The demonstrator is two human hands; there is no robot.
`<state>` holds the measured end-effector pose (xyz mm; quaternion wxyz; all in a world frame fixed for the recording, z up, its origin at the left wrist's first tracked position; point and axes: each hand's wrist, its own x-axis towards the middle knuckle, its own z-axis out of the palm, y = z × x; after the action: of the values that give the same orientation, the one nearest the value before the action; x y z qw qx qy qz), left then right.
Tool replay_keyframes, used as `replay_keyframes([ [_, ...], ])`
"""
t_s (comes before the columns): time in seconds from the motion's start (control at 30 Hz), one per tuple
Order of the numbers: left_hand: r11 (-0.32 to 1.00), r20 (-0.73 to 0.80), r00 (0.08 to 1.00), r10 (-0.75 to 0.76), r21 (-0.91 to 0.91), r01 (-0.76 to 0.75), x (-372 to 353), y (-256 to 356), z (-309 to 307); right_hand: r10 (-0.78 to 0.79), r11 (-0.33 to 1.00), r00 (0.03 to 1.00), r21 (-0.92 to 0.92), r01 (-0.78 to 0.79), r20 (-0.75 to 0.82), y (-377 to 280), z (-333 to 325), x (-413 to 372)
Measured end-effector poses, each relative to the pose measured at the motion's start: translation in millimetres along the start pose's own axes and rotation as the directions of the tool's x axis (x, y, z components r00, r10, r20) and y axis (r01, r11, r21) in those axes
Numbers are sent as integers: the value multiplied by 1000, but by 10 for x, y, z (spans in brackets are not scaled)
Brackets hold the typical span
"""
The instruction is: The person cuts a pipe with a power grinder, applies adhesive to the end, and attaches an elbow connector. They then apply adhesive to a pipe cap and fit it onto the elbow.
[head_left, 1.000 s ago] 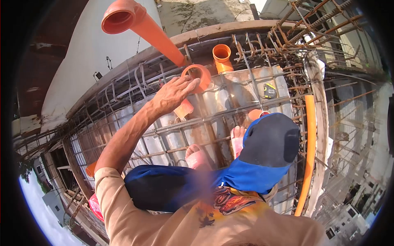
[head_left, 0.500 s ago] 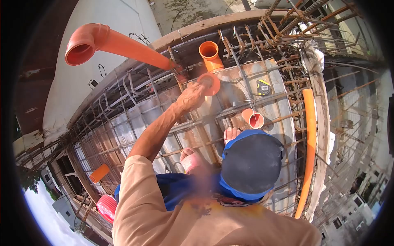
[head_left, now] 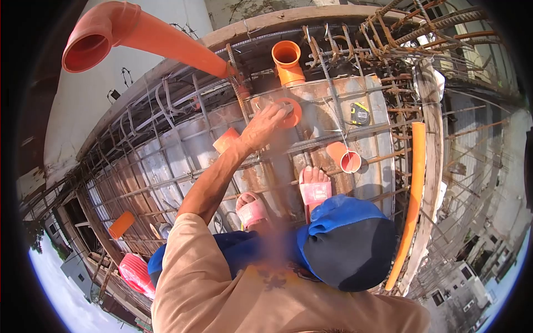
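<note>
My left hand (head_left: 272, 120) reaches forward over the rebar grid, its fingers curled over the rim of an orange pipe fitting (head_left: 293, 114) with a round open mouth. Close beside my wrist, an orange pipe end (head_left: 226, 139) shows; whether it joins the fitting is hidden by my hand. Just beyond the fitting, another orange pipe socket (head_left: 288, 66) stands upright with its mouth open. A long orange pipe with an elbow (head_left: 161, 44) rises to the upper left. My right hand is out of view.
A tape measure (head_left: 360, 114) and a short orange pipe (head_left: 345, 157) lie right of the fitting. Rebar (head_left: 327, 143) crosses metal sheeting. A long orange pipe (head_left: 411, 205) runs along the right-hand wooden board (head_left: 435, 155). My pink-sandalled feet (head_left: 315, 191) stand on the grid.
My left hand has moved slightly right in view, further over the fitting's rim. The orange pipe end beside my wrist has come into view. My right knee has shifted, uncovering my right foot.
</note>
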<state>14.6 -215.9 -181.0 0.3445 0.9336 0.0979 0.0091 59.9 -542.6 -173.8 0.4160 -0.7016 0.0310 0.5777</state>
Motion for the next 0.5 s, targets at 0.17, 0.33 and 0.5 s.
replay_keyframes([
  [0.17,918,-16,980,199,354,-181,207,-73,-40,4,999,1000,52,-5,31,-88,120,236],
  [0.33,937,220,955,201,242,-253,497,-100,-109,22,996,999,86,-24,28,-95,132,313],
  [0.5,1000,-286,958,12,25,-5,703,-75,-322,40,995,999,93,-42,22,-86,96,305],
])
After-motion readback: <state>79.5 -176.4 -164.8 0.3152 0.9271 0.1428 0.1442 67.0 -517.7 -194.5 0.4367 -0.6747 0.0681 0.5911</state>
